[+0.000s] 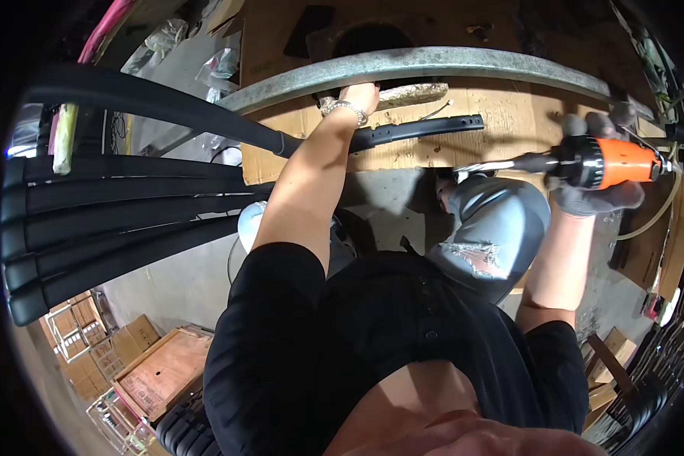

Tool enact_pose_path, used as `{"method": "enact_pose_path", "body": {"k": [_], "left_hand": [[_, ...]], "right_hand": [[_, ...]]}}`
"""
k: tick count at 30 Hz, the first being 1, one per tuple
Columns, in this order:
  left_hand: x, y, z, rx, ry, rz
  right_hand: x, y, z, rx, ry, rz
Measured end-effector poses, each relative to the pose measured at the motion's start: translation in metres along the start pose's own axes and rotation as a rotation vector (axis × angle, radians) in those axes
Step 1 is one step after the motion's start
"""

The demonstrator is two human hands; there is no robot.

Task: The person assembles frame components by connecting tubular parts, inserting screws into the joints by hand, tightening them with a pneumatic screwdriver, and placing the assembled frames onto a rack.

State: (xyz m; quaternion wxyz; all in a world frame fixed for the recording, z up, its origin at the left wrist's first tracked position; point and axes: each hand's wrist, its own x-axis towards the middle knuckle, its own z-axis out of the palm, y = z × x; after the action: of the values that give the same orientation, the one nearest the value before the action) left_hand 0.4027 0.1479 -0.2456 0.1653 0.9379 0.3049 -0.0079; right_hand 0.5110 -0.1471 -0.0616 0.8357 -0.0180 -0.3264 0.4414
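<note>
In my gloved right hand (596,199) is an orange and black drill (623,163); the fingers wrap round its body, and its long bit (494,166) points left. My bare left hand (362,96), with a bracelet at the wrist, reaches to a grey metal bar (433,59). Its fingers are hidden at the bar, so their grip does not show. Beside that hand lies a rough, pale block (414,94). A black bar with holes (433,128) passes beneath my left forearm and meets a long black tube (167,110) on the left.
Cardboard (509,114) covers the work surface under the bar. Several black padded lengths (129,205) fan out at the left. A pale hose (665,209) curves down behind the drill. A wooden panel (163,372) and cardboard boxes (135,338) stand at the lower left.
</note>
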Motion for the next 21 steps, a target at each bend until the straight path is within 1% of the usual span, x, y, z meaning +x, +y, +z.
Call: {"method": "enact_pose_path", "body": {"k": [1,4,5,6,7,8,9,10,11,12,15,16,18,19,21], "left_hand": [[-0.002,-0.001,0.002,-0.004,0.009,-0.005],[-0.012,-0.009,0.004,-0.137,0.151,0.111],[-0.017,-0.013,0.004,-0.133,0.15,0.106],[-0.023,-0.015,0.007,-0.205,0.272,0.198],[-0.031,-0.017,0.01,-0.28,0.393,0.288],[-0.037,-0.017,0.011,-0.356,0.522,0.378],[-0.045,-0.017,0.01,-0.364,0.525,0.372],[-0.056,-0.016,0.009,-1.086,0.388,0.128],[-0.067,-0.016,0.008,-1.439,0.27,-0.005],[-0.079,-0.015,0.006,-1.792,0.204,-0.184],[-0.11,-0.015,-0.007,-2.43,-0.125,-0.7],[-0.115,-0.015,-0.005,-2.443,-0.112,-0.709],[-0.118,-0.009,0.002,-2.522,-0.03,-0.607],[-0.12,-0.008,0.006,-2.559,0.01,-0.56],[-0.122,-0.006,0.008,-2.565,0.025,-0.604]], "right_hand": [[0.005,0.009,0.003,0.034,-0.078,0.061],[0.012,0.051,-0.014,-0.092,-0.013,0.014],[0.014,0.064,-0.018,-0.167,0.183,0.01],[0.015,0.071,-0.022,-0.245,0.386,0.009],[0.014,0.073,-0.029,-0.245,0.396,0.013],[0.017,0.073,-0.039,-0.363,0.439,0.016],[0.022,0.072,-0.049,-0.483,0.478,0.021],[0.026,0.073,-0.055,-0.603,0.516,0.031],[0.027,0.077,-0.056,-0.605,0.519,0.047],[0.026,0.083,-0.055,-0.65,0.505,0.056],[0.024,0.105,-0.051,-0.73,0.458,0.107],[0.022,0.112,-0.053,-0.8,0.395,0.11],[0.018,0.119,-0.054,-0.943,0.267,0.102],[0.017,0.122,-0.05,-0.947,0.264,0.116],[0.012,0.13,-0.04,-0.9,0.333,0.199]]}}
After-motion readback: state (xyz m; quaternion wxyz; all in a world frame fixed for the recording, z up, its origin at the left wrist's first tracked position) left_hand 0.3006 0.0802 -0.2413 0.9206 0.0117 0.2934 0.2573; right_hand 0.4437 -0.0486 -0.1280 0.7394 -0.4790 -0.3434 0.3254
